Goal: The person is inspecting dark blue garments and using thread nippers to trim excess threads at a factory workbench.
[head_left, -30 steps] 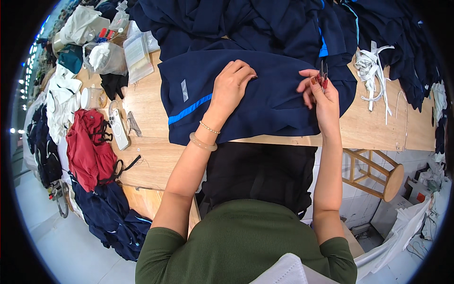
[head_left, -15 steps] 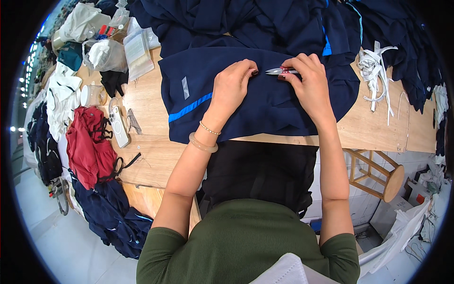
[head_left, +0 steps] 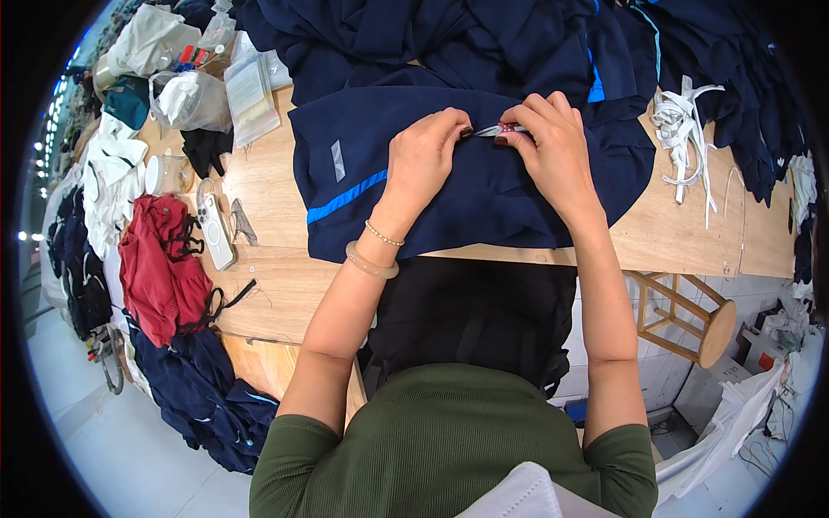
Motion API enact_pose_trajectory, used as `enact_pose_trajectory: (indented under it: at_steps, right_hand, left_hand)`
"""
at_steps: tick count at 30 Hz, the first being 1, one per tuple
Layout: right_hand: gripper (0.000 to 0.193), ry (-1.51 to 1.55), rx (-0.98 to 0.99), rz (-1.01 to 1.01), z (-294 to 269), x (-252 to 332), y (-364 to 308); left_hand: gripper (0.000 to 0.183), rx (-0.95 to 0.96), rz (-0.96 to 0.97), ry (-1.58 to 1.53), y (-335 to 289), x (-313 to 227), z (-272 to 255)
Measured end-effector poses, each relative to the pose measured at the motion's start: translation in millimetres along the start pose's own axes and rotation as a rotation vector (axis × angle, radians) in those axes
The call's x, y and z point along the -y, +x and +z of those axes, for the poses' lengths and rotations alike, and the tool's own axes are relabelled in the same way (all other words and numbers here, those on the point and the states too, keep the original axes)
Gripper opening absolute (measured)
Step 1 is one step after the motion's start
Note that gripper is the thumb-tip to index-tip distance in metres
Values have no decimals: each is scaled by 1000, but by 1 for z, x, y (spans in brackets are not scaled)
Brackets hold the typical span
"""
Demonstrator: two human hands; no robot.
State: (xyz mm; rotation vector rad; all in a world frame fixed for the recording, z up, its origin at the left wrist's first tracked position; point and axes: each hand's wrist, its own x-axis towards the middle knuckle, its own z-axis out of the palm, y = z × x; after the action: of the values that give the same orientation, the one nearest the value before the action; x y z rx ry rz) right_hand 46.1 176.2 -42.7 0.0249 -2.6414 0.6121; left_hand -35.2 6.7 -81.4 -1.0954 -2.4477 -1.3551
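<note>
A navy garment (head_left: 505,203) with a bright blue stripe (head_left: 347,198) and a small clear, shiny strip (head_left: 338,161) lies spread on the wooden table in front of me. My left hand (head_left: 423,155) pinches thumb and finger together over its middle; whatever is between the fingertips is too small to make out. Thread snips (head_left: 489,131) are in my right hand (head_left: 553,147), the fingers closed round them. Their pale blades point left, with the tips close to my left fingertips. My right hand covers most of the snips' body.
More navy garments (head_left: 414,34) are heaped behind. White cords (head_left: 682,129) lie at the right of the table (head_left: 276,298). To the left are a phone (head_left: 214,231), a red garment (head_left: 160,268), a clear jar (head_left: 168,174) and plastic bags. A wooden stool (head_left: 717,332) stands low on the right.
My right hand has moved a little to the left with the snips, bringing the blade tips up to my left fingertips. The left hand stays in place.
</note>
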Motion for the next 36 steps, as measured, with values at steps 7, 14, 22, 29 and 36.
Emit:
enact_pose_trajectory:
  at_steps: [7,14,22,29,36]
  right_hand:
    - [12,-20,-10,-14,-1,2,2]
    - [15,975,-211,470,-10,5,-7]
    - [23,1462,-127,657,0,-22,-42]
    - [17,1165,-162,570,-19,-3,-30]
    - [16,253,21,141,-44,6,-31]
  left_hand:
    - [6,32,16,28,1,-1,-1]
    - [9,-278,-162,-163,-12,-22,-7]
    - [16,133,-88,-272,-51,-39,15]
    - [5,-38,-76,-236,-51,-29,21]
    - [4,-11,-234,-250,-46,-35,11]
